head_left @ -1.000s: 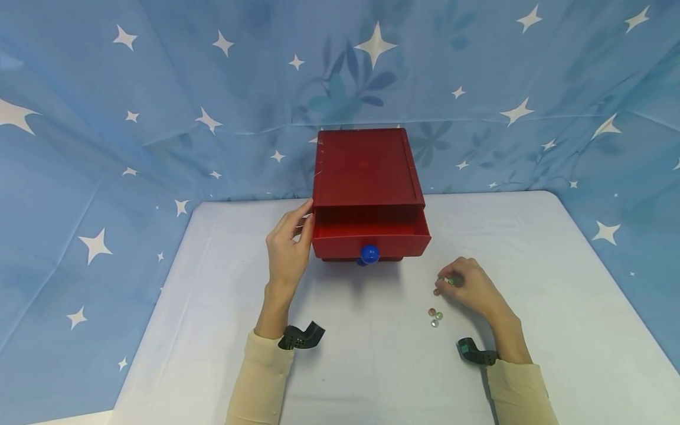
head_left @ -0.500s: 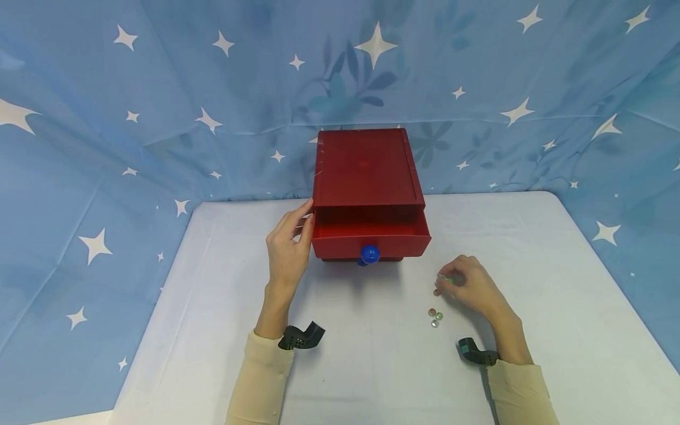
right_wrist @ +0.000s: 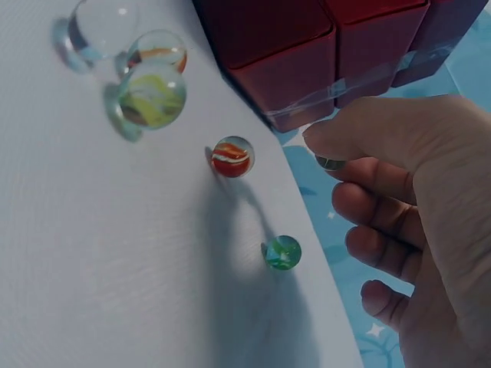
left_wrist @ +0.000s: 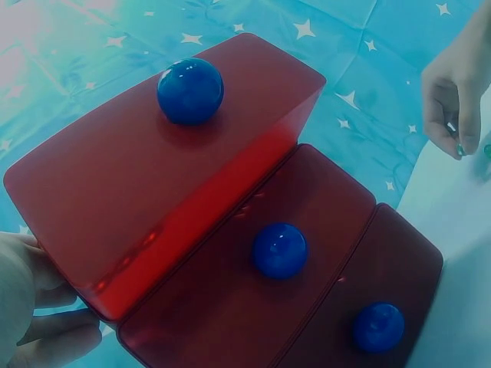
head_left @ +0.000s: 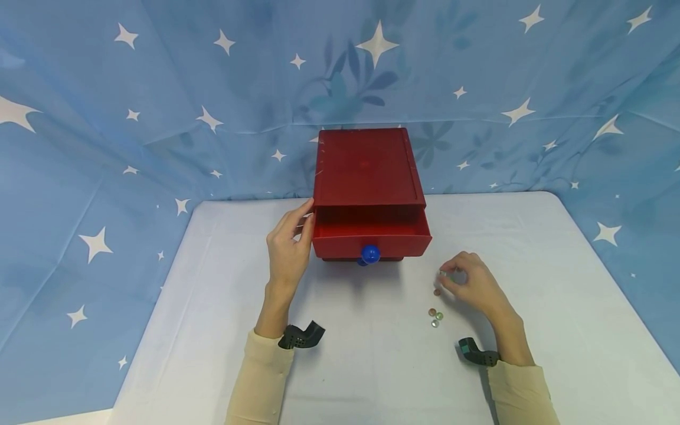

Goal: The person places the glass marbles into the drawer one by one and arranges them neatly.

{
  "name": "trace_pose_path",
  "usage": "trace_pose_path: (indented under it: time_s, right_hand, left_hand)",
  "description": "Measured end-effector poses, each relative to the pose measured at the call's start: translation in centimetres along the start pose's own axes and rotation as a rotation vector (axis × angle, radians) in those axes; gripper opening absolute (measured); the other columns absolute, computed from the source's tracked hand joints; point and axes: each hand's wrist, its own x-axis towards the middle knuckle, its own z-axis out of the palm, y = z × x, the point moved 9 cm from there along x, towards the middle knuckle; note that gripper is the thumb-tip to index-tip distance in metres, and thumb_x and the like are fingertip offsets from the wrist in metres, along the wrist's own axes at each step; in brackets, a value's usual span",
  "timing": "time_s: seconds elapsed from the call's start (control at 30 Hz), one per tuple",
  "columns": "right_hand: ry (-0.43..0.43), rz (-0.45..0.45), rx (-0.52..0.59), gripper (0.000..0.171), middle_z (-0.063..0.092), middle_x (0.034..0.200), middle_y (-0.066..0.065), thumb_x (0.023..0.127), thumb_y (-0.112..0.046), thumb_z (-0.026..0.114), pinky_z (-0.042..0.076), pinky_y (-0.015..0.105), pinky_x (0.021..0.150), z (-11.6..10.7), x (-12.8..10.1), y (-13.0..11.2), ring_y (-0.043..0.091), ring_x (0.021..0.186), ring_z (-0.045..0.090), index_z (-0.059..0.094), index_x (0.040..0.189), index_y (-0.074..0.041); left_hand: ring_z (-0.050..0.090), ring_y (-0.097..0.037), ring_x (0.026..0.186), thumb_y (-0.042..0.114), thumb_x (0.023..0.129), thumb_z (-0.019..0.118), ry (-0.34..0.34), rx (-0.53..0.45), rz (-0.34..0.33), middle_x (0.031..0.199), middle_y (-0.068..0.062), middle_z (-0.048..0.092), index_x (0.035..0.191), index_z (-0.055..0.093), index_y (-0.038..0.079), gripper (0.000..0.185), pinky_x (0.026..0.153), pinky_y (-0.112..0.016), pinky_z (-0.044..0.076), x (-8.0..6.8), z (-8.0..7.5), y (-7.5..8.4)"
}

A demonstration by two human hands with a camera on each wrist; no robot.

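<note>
A red drawer cabinet [head_left: 368,168] stands at the back of the table, its top drawer [head_left: 372,247] pulled out and empty inside. My left hand [head_left: 287,251] rests against the cabinet's left side with extended fingers [left_wrist: 65,337]. Right of the cabinet, my right hand [head_left: 471,284] pinches a small glass marble [right_wrist: 330,162] between thumb and index finger, its other fingers loosely bent. Below that hand lie an orange-swirled marble [right_wrist: 232,157] and a green marble [right_wrist: 284,253]. Nearer the person sits a cluster with a yellow-green marble [right_wrist: 153,96], another orange one [right_wrist: 157,46] and a clear one [right_wrist: 103,27].
Three drawer fronts show in the left wrist view, each with a round blue knob, such as the open drawer's knob [left_wrist: 190,90]. A white cloth [head_left: 372,354] covers the table. Behind it hangs a blue star-patterned cloth [head_left: 255,88].
My right hand has lifted slightly, and the pinched marble has come up with it, away from the loose ones. My left hand and the drawer stay where they were.
</note>
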Motion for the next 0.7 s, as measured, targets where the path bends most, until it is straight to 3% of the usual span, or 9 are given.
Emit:
trace_pose_path:
  time_s: [0.4,0.7]
  right_hand:
    - [0.043,0.014,0.017,0.014,0.065,0.093,0.004,0.083,-0.010,0.077,0.051,0.047,0.080,-1.2,0.0,-1.2,0.019,0.095,0.051,0.072,0.096,-0.011]
    - [0.109,-0.015,0.014,0.015,0.066,0.092,0.002,0.082,-0.009,0.079,0.049,0.036,0.077,-2.2,-0.1,-2.3,0.016,0.095,0.052,0.072,0.094,-0.012]
  left_hand:
    - [0.074,-0.024,0.091,0.007,0.097,0.064,-0.004,0.011,0.002,0.115,-0.012,0.074,0.129,0.068,0.008,0.033,0.078,-0.034,0.064,0.0,0.1,0.1]
    - [0.074,-0.024,0.091,0.007,0.097,0.064,-0.001,0.016,0.003,0.115,-0.012,0.074,0.130,0.068,0.008,0.033,0.077,-0.035,0.064,0.0,0.0,0.1]
